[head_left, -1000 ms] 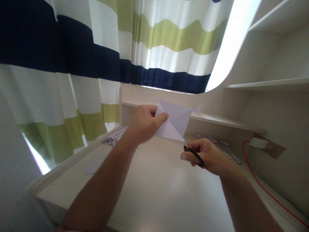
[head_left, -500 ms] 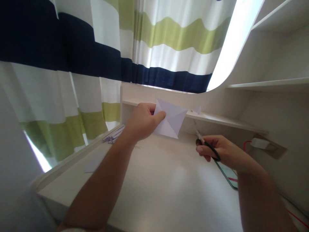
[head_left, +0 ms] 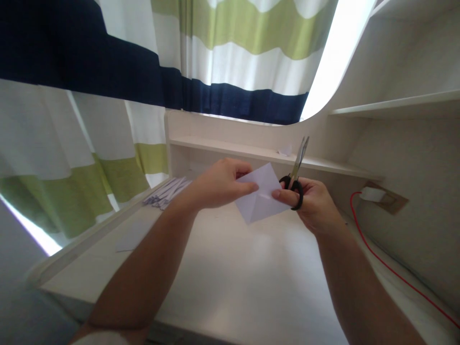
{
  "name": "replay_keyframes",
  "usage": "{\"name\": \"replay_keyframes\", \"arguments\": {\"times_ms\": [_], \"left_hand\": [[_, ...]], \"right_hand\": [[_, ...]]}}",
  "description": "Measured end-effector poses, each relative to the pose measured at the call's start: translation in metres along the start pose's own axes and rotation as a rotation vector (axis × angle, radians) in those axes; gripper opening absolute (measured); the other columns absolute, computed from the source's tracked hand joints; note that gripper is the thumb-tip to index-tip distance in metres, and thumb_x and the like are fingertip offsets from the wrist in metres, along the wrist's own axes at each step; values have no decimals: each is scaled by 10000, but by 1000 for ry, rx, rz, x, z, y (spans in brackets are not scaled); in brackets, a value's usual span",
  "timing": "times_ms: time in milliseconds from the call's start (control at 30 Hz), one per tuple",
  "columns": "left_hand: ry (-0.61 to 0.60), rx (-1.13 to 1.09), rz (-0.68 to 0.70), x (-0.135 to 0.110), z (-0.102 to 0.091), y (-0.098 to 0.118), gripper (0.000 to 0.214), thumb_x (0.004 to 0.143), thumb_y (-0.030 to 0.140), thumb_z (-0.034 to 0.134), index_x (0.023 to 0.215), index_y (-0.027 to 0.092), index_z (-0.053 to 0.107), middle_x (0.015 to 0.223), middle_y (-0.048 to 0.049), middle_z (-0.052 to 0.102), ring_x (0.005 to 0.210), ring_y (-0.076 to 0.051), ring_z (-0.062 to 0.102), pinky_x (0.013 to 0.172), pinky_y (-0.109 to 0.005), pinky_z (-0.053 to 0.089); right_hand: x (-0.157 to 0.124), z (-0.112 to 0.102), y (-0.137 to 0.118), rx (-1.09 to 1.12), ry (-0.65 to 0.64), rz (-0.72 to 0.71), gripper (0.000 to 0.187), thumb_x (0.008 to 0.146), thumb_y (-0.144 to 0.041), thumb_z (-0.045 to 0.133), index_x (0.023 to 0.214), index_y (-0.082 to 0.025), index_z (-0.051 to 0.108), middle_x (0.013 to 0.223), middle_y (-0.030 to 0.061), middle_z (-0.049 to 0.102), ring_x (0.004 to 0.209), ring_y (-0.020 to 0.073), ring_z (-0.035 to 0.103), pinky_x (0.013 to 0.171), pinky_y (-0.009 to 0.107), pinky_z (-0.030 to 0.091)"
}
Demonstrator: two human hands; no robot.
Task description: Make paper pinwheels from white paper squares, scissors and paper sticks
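A white folded paper square (head_left: 261, 199) with crease lines is held up over the pale desk (head_left: 247, 278). My left hand (head_left: 221, 184) pinches its left corner between thumb and fingers. My right hand (head_left: 312, 203) grips black-handled scissors (head_left: 296, 177) with the blades shut and pointing up, and its thumb and fingertips also touch the paper's right edge.
A pile of cut paper strips (head_left: 165, 190) and a flat white sheet (head_left: 132, 235) lie at the desk's left. A low shelf (head_left: 251, 151) with a paper scrap (head_left: 286, 150) runs along the back. A red cable (head_left: 381, 261) leaves a wall socket (head_left: 377, 195) on the right. A striped curtain (head_left: 108, 96) hangs behind.
My right hand swung the scissors away from under the paper, turned the blades upward and came back to touch the paper's right side. The paper dropped a little lower.
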State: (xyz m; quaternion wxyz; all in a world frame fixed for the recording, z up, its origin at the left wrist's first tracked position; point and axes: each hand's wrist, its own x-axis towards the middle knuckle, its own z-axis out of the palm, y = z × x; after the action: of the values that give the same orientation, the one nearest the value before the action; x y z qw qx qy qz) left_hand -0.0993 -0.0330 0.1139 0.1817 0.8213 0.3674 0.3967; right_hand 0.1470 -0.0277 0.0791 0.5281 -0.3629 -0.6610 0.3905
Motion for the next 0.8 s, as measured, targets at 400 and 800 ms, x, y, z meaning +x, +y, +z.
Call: {"name": "replay_keyframes", "arguments": {"times_ms": [400, 800], "left_hand": [[-39, -653, -134, 19, 28, -12, 402, 805, 479, 879, 1040, 161, 807, 991, -100, 824, 795, -174, 749, 599, -224, 591], [232, -580, -79, 17, 14, -11, 288, 824, 399, 824, 778, 123, 757, 619, -40, 694, 526, -115, 615, 460, -192, 488]], "right_hand": [[0, 24, 0, 263, 374, -207, 282, 718, -360, 904, 806, -253, 658, 851, 13, 661, 791, 204, 665, 827, 397, 587], [-6, 1, -6, -65, 124, -195, 266, 836, -436, 878, 803, -199, 762, 706, 26, 744, 631, 178, 678, 640, 320, 547]]}}
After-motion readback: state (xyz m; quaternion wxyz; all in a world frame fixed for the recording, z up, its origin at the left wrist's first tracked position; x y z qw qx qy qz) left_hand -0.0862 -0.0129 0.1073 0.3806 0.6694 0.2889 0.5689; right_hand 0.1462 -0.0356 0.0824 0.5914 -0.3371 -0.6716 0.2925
